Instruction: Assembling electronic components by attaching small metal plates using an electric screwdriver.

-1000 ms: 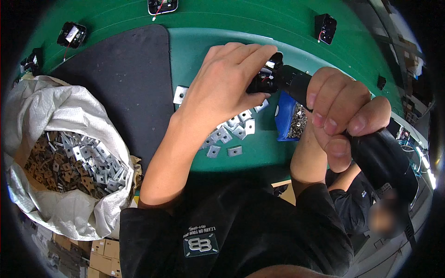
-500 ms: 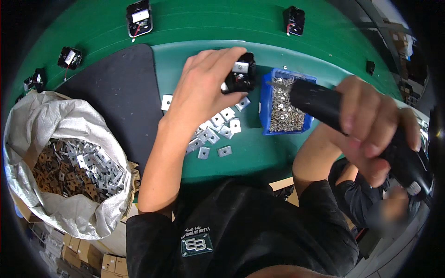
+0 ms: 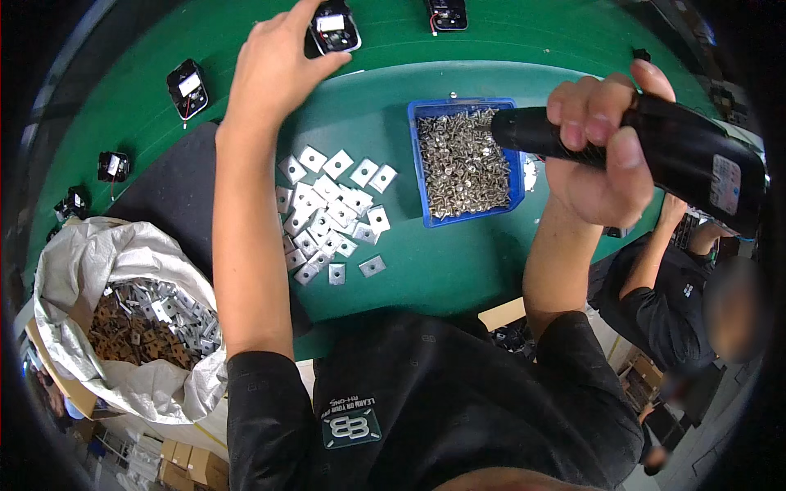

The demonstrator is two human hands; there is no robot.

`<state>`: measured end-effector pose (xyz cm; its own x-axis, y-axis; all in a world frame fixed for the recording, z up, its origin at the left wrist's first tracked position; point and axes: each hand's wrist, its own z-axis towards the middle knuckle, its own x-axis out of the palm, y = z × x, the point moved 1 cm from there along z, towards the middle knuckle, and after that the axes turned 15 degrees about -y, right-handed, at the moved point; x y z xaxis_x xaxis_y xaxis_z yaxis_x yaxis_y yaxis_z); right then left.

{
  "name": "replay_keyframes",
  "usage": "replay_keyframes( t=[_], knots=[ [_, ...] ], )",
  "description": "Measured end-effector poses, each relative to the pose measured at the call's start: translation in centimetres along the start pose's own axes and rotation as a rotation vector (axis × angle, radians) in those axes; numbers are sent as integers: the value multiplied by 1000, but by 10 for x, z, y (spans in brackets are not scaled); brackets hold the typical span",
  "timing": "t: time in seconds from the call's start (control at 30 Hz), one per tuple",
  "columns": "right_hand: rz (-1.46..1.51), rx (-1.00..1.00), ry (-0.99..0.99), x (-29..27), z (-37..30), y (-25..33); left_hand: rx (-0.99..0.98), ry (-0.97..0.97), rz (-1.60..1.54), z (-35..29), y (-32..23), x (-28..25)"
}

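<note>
At the far edge of the mat, my left hand [image 3: 274, 69] has its thumb and fingers around a black plastic housing [image 3: 334, 29] with a white block inside. Part of that grip runs past the top of the picture. My right hand [image 3: 602, 143] is wrapped round a black power screwdriver [image 3: 679, 147], whose nose points left over the right side of a blue bin [image 3: 419, 176]. Small silvery screws [image 3: 463, 168] fill the bin. Between my left forearm and the bin lies a loose pile of square metal plates [image 3: 323, 213], each with a hole.
More black housings with wires stand along the green far strip, including one housing [image 3: 188, 88] at left and another [image 3: 446, 14]. A white woven bag [image 3: 98, 245] of metal pieces stands at left, beside a dark mat [image 3: 192, 172]. Another person [image 3: 663, 286] sits at right.
My left hand has carried the housing from the middle of the mat to the far strip. My right hand keeps the screwdriver, now held more level. The view has also shifted.
</note>
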<state>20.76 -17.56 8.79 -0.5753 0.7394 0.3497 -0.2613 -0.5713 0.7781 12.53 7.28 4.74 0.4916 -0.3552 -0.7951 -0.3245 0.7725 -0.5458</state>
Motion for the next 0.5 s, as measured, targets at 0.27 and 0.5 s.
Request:
replay_keyframes(
  t=[0.27,0.5],
  knots=[
    [-95,-72,-73,-4,2,-18,285,-169,-479,11,4,7],
    [-17,-37,24,-4,6,1,450,-130,-274,24,-42,33]
  ],
)
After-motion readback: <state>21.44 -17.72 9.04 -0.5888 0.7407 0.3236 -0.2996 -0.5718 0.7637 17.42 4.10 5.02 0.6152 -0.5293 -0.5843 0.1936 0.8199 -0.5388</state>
